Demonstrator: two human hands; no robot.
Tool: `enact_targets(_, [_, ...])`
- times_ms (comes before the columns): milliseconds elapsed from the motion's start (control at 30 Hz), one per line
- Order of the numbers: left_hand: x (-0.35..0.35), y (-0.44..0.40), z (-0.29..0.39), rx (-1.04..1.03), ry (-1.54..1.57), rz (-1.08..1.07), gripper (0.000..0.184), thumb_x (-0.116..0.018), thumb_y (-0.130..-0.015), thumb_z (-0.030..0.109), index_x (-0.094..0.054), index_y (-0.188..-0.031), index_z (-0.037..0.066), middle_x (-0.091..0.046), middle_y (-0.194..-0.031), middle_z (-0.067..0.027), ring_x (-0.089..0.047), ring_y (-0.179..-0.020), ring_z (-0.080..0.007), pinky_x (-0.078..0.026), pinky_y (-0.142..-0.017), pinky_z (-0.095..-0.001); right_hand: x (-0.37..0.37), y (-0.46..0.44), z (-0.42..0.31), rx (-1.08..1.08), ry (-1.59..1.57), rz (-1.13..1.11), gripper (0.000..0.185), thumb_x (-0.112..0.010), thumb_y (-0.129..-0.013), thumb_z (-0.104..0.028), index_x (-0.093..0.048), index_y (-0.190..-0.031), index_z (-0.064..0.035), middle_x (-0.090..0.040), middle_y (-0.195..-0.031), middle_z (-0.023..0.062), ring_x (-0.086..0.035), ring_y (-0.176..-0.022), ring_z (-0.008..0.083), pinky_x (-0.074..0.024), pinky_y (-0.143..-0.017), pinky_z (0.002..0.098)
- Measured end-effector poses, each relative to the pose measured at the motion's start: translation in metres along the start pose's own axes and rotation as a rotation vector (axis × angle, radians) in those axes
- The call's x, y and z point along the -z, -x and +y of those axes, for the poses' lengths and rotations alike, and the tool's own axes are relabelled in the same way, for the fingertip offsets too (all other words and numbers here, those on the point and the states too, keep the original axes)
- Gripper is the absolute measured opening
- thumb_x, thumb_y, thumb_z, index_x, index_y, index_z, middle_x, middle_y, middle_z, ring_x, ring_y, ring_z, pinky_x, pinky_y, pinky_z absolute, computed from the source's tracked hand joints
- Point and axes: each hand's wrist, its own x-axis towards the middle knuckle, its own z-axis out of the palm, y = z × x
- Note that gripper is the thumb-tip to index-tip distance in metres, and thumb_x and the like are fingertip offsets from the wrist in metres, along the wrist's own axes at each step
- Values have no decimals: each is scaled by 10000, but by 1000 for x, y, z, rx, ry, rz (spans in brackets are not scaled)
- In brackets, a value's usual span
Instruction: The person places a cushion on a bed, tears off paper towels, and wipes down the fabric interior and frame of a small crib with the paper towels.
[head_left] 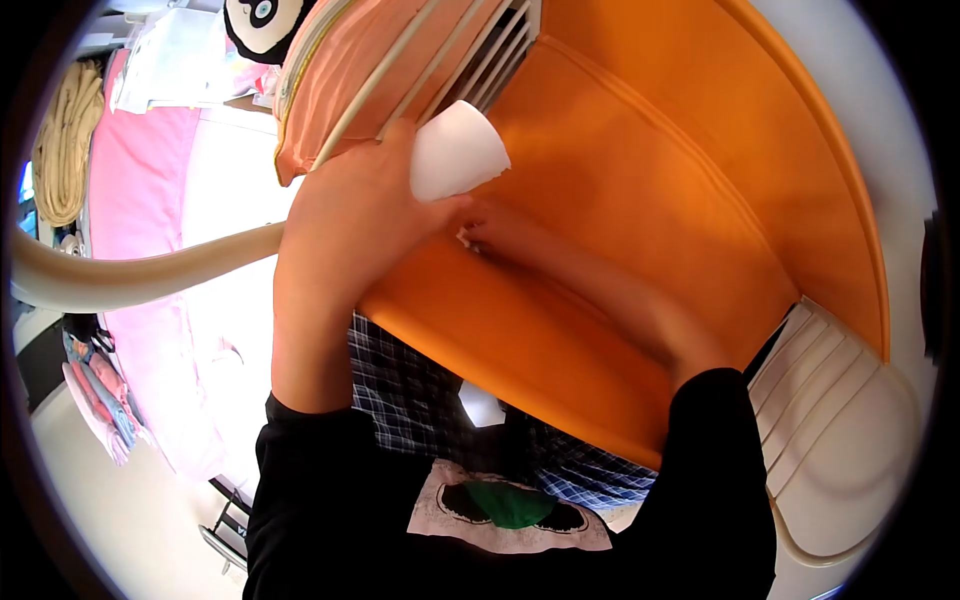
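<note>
- Well, the left hand [365, 190] curls around one white roll [455, 152], just above the orange seat [640, 170]. If the hold gets loose, the roll could drop into the seat.
- The roll's end looks ragged, so a hard tug might rip it.
- The right hand [490, 228] is down inside the orange seat, fingers bunched at a small white bit [463, 238]. I can't tell if they pinch it or just touch it. It is tiny, so it could slip into the seat's fold.
- Count: two hands, one roll, one bit, one seat.
- One white slatted panel [810, 385] is right of the orange seat.
- One peach cushion [335, 85] is left of it.
- One pink cloth [140, 170] is farther left.
</note>
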Motion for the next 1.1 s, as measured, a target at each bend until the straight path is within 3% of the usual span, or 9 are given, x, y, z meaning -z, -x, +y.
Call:
enact_targets(33, [-1,0,-1,9,-20,1,533,-728,-696,394,-541,-1031,22,-638,-887,-213,-621,-853,-370,-487,-707,-438,4,13,9,-5,-2,5,99,-606,-759,-110,-655,-836,-71,-615,-926,73,-550,-886,259,-475,-751,356])
enact_targets(133, [-1,1,-1,-8,-2,13,527,-729,-698,389,-542,-1029,24,-640,-897,-211,-620,-867,-372,-482,-720,-440,16,57,44,647,1001,61,180,-637,-762,-75,-636,-940,-52,-594,-959,61,-541,-889,225,-463,-774,323])
enact_targets(533, [-1,1,3,-36,-4,-1,490,-684,-723,325,-541,-1065,5,-631,-908,-251,-595,-904,-401,-453,-761,-451,22,235,123,206,959,199,116,-627,-795,-67,-645,-909,-52,-579,-938,112,-548,-855,296,-478,-756,373])
enact_targets(633, [-1,2,4,-26,-39,8,487,-670,-739,324,-535,-1087,11,-632,-934,-240,-599,-920,-387,-455,-771,-438,27,266,127,154,767,199,136,-515,-877,-116,-625,-921,-48,-550,-922,116,-525,-873,285,-465,-753,358])
enact_targets(733, [-1,2,5,-10,-29,12,514,-664,-745,320,-526,-1130,9,-628,-979,-231,-595,-949,-376,-450,-796,-427,33,294,120,-362,157,269,104,-605,-833,-64,-616,-925,-19,-567,-905,86,-549,-797,226,-467,-674,297])
enact_targets(833, [0,3,5,-9,-32,-2,539,-653,-757,300,-505,-1189,12,-622,-1017,-226,-590,-962,-374,-446,-814,-419,40,329,133,-164,424,213,113,-603,-830,-40,-610,-933,7,-561,-892,82,-546,-803,187,-451,-656,260])
enact_targets(900, [-6,1,-5,-26,-51,2,520,-643,-766,267,-498,-1196,14,-620,-1012,-228,-590,-944,-383,-444,-813,-419,47,351,132,-700,-373,405,117,-597,-818,-14,-597,-927,28,-560,-904,99,-562,-800,192,-458,-662,244])
enact_targets(1000, [-2,1,-5,26,0,-27,510,-637,-769,253,-492,-1198,19,-615,-1014,-232,-583,-952,-389,-442,-815,-417,55,403,147,-365,216,333,100,-589,-808,-1,-590,-904,25,-561,-892,101,-578,-782,204,-468,-672,239])
enact_targets(1100, [-3,1,-7,-13,4,-18,512,-624,-781,258,-477,-1213,27,-608,-1046,-224,-575,-983,-379,-442,-828,-417,62,440,163,-366,185,284,82,-591,-779,21,-586,-861,20,-561,-883,112,-595,-805,238,-484,-719,282])
